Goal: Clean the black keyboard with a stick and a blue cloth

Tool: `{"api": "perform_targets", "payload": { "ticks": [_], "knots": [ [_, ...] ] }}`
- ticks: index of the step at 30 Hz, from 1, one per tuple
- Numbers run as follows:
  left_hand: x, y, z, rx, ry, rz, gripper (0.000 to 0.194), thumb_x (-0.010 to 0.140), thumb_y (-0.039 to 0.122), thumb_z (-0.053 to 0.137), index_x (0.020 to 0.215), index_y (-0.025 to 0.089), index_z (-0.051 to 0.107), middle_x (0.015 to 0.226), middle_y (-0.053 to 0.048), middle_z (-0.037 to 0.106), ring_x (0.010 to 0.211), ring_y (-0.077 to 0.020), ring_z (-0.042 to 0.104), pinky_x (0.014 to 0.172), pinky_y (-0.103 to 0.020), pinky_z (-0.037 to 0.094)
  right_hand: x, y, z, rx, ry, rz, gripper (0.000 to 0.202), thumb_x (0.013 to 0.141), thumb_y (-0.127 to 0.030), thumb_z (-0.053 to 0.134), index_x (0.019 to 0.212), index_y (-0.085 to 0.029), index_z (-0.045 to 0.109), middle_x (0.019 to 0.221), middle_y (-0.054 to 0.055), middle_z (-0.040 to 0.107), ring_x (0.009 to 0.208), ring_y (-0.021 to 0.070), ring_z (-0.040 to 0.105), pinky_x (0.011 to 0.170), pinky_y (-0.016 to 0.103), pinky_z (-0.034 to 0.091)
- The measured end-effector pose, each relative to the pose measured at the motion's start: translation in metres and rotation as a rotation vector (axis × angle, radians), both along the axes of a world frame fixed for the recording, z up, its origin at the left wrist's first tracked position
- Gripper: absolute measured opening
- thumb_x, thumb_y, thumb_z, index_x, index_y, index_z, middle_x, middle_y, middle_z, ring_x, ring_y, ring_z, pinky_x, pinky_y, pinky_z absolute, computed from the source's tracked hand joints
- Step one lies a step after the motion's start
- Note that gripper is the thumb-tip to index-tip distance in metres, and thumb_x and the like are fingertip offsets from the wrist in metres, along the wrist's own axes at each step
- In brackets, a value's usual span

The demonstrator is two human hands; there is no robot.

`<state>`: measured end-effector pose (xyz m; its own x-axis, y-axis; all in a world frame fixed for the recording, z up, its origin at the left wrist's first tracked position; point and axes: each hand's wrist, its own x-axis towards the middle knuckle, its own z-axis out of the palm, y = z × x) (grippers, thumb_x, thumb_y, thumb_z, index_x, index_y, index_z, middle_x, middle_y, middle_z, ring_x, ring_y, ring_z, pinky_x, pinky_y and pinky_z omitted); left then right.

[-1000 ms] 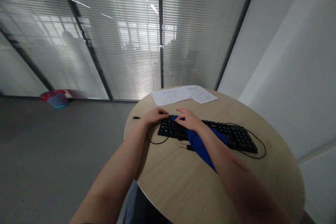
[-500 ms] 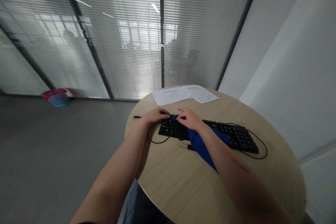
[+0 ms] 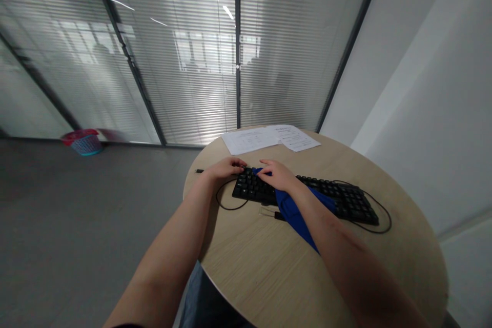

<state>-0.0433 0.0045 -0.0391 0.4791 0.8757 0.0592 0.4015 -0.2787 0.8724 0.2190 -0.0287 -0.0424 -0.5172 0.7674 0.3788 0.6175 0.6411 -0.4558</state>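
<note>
A black keyboard [image 3: 255, 187] lies across the round wooden table, its cable looping out at both ends. My left hand [image 3: 226, 167] is at the keyboard's left end, fingers bent over its far corner and thumb along the edge. A blue cloth [image 3: 294, 212] is draped over the keyboard's middle and hangs toward me under my right forearm. Bunched at the upper left keys, one part of the cloth is pinched by my right hand [image 3: 277, 174], index finger raised. Near the keyboard's front edge lies a small tool with a black handle [image 3: 279, 216] and a thin wire loop, partly under the cloth.
Printed sheets of paper [image 3: 251, 139] lie at the table's [image 3: 246, 251] far side. The USB plug [image 3: 199, 170] rests by the left table edge. A red and blue basket [image 3: 86, 143] stands on the floor at the left, before a glass partition with blinds.
My left hand has shifted very slightly left. The right hand stays almost in the same place with the cloth, and the keyboard has not moved.
</note>
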Motion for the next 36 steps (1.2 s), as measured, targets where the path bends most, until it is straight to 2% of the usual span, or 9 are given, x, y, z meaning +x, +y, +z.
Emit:
{"api": "perform_targets", "payload": {
  "ticks": [5,8,13,19,25,32,36],
  "knots": [
    [0.0023,-0.0008,0.0036,0.023,0.067,0.012,0.04,0.072,0.034,0.068,0.106,0.013,0.073,0.101,-0.009,0.075,0.093,-0.0233,0.067,0.09,-0.038,0.05,-0.0007,-0.0013,0.0022,-0.003,0.005,-0.037,0.02,0.089,-0.031,0.064,0.092,-0.023,0.081,0.142,0.011,0.059,0.127,0.0274,0.059,0.111,0.043,0.041],
    [0.0037,-0.0007,0.0034,0.043,0.091,0.02,0.042,0.072,0.038,0.068,0.106,0.013,0.073,0.101,-0.009,0.076,0.094,-0.0244,0.067,0.089,-0.037,0.05,-0.0009,-0.0007,0.0017,0.002,-0.009,-0.021,0.022,0.091,-0.033,0.062,0.096,-0.025,0.081,0.143,0.01,0.059,0.128,0.0272,0.058,0.112,0.043,0.04],
    [0.0047,-0.0004,-0.0001,0.047,0.093,0.033,0.044,0.073,0.043,0.068,0.105,0.013,0.073,0.1,-0.009,0.076,0.092,-0.0246,0.067,0.086,-0.037,0.05,-0.0009,0.0019,0.0,-0.011,0.009,-0.001,0.02,0.09,-0.031,0.063,0.091,-0.024,0.081,0.142,0.009,0.059,0.129,0.0255,0.058,0.113,0.041,0.04],
    [0.0062,0.0,-0.0022,0.039,0.079,0.058,0.042,0.074,0.043,0.065,0.103,0.013,0.073,0.1,-0.009,0.076,0.09,-0.0242,0.067,0.084,-0.036,0.05,-0.0005,0.0001,0.0014,-0.009,-0.025,-0.001,0.024,0.093,-0.034,0.06,0.101,-0.024,0.081,0.147,0.011,0.055,0.133,0.0272,0.054,0.115,0.043,0.037],
    [0.0066,0.0004,-0.0015,0.061,0.124,0.078,0.042,0.075,0.045,0.063,0.1,0.013,0.074,0.1,-0.01,0.077,0.093,-0.0252,0.067,0.086,-0.035,0.05,-0.0006,-0.0001,0.0024,-0.038,0.008,-0.009,0.02,0.088,-0.029,0.063,0.092,-0.024,0.082,0.146,0.011,0.056,0.13,0.0261,0.057,0.113,0.041,0.04],
    [0.0066,-0.0008,-0.0004,0.08,0.139,0.093,0.041,0.076,0.046,0.063,0.1,0.015,0.074,0.1,-0.008,0.077,0.095,-0.0258,0.068,0.089,-0.036,0.05,-0.0012,-0.0005,0.0017,-0.009,-0.018,-0.032,0.022,0.09,-0.031,0.061,0.095,-0.025,0.081,0.144,0.009,0.058,0.128,0.0257,0.058,0.112,0.042,0.041],
    [0.0072,-0.0002,0.0001,0.083,0.139,0.092,0.042,0.075,0.047,0.064,0.1,0.014,0.075,0.1,-0.008,0.077,0.096,-0.0263,0.068,0.09,-0.036,0.05,-0.0017,-0.0019,0.0037,-0.016,0.019,-0.059,0.018,0.085,-0.026,0.064,0.09,-0.023,0.081,0.142,0.009,0.06,0.128,0.0255,0.059,0.111,0.039,0.042]
  ]
}}
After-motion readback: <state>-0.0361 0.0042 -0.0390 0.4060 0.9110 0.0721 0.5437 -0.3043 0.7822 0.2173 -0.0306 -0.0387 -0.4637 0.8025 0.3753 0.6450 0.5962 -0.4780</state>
